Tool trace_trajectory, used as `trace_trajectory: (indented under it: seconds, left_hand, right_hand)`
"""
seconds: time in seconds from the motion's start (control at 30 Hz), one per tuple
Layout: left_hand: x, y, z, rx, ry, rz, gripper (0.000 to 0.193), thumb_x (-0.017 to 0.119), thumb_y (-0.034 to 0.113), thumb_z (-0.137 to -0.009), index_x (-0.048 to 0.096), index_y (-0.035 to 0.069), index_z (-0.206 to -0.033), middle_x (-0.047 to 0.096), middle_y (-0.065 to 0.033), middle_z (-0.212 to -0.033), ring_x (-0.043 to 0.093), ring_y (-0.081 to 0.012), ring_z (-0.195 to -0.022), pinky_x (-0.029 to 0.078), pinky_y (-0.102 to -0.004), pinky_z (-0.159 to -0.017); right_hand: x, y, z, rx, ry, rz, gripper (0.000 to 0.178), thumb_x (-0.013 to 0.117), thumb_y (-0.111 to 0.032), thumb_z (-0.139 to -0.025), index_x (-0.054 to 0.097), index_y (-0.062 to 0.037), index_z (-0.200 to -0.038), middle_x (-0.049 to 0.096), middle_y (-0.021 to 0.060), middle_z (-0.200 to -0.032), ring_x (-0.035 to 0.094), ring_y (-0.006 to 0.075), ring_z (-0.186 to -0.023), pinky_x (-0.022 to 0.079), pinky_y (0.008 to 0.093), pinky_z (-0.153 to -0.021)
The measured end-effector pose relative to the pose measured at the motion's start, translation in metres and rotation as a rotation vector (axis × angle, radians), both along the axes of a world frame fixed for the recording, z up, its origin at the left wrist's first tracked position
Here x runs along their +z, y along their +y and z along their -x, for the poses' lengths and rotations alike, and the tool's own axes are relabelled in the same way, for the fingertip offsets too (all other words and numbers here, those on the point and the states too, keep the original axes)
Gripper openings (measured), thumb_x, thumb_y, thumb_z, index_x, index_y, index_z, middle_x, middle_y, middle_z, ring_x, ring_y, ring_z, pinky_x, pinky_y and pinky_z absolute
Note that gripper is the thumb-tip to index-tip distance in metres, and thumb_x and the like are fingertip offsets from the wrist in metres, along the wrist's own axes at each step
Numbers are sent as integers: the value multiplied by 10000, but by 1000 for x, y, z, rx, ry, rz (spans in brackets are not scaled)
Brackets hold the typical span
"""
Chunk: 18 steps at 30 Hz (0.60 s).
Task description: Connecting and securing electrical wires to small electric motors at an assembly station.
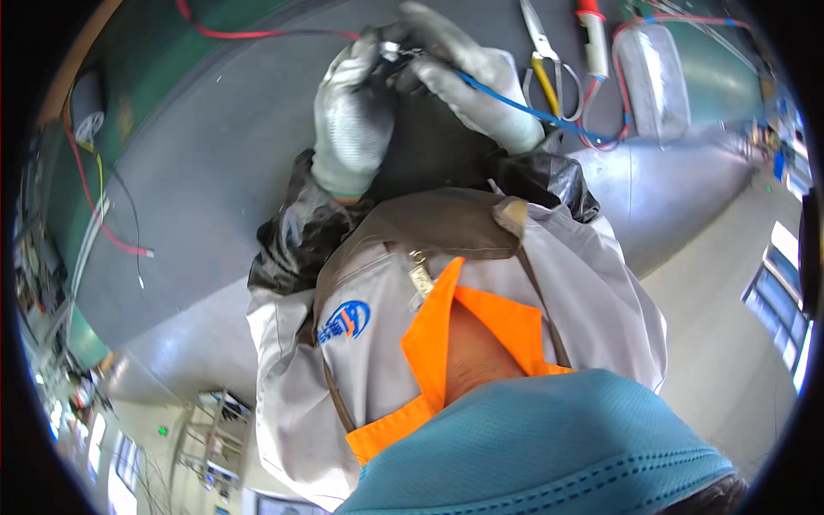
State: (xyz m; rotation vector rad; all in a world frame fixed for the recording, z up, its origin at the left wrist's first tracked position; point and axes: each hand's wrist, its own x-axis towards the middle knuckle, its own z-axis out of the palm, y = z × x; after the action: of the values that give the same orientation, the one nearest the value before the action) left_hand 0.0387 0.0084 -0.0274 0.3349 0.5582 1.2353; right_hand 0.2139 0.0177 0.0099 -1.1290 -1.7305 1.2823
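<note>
At the top middle, both hands meet in white gloves with dark fingertips. My left hand is closed, pinching a small shiny metal piece, its exact kind too small and blurred to make out. A red cable runs into the left hand's fingers from the upper left. Around the same spot my right hand is closed too, with a blue cable coming out from under its fingers and trailing right. Where the cable ends meet the metal piece is hidden by the fingers.
Right of the hands lie scissors with a yellow part on the handle, a white tool with a red tip and a clear plastic box. On the left are a grey cylinder and loose wires on the dark mat.
</note>
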Motion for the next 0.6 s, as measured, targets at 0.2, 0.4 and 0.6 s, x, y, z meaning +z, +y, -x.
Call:
trace_trajectory:
  seconds: [0.2, 0.4, 0.6]
  left_hand:
    - [-6, 5, 14, -44, 32, -10, 334, 501, 243, -1086, 636, 8, -1281, 648, -136, -1308, 622, -259, -1202, 491, -450, -1045]
    - [-8, 2, 9, -43, -53, 39, 237, 594, 219, -1054, 677, 17, -1147, 721, -95, -1126, 654, -160, -994, 524, -376, -962]
    - [-10, -3, 15, -10, -133, 11, 251, 583, 185, -1055, 632, -10, -1205, 695, -161, -1214, 659, -225, -1141, 523, -462, -1047]
  right_hand:
    - [-3, 34, -118, -630, -1123, -475, 582, 713, -186, -901, 520, -35, -1429, 677, 198, -1081, 667, 389, -977, 538, 471, -819]
    - [-57, 61, -192, -620, -1105, -588, 441, 693, -276, -940, 643, -80, -1332, 747, 168, -1032, 732, 316, -910, 581, 373, -805]
    - [12, 122, -57, -280, -94, 13, 544, 702, -52, -914, 570, 2, -1439, 735, 62, -1187, 692, 114, -1016, 533, 264, -955]
